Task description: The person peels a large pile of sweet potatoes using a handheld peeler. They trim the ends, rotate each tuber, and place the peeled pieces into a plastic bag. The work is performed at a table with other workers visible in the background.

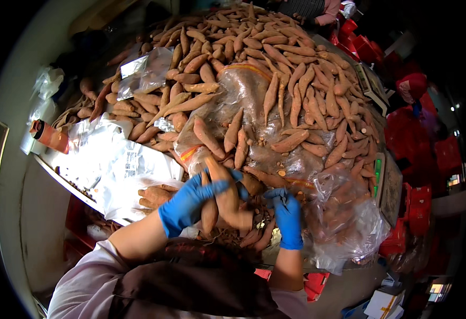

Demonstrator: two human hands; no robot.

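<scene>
My left hand (188, 206), in a blue glove, is closed around a long, pale tan sweet potato (226, 201), which is slightly blurred by motion. My right hand (287, 217), gloved the same way, is apart from that sweet potato on its right. Its fingers are pinched together at a small dark thing that I cannot make out. Below and between the hands lie more sweet potatoes (265, 236) and brown scraps. Just beyond them a see-through plastic sheet (243, 87) is spread, with several loose sweet potatoes (207, 137) on top.
A large heap of sweet potatoes (297, 53) covers the far side. White plastic bags (103, 154) and an orange bottle (49, 136) are at the left. A crumpled see-through bag (344, 223), a scale (388, 186) and red crates (418, 204) stand right. Another person's sleeve (328, 13) shows far off.
</scene>
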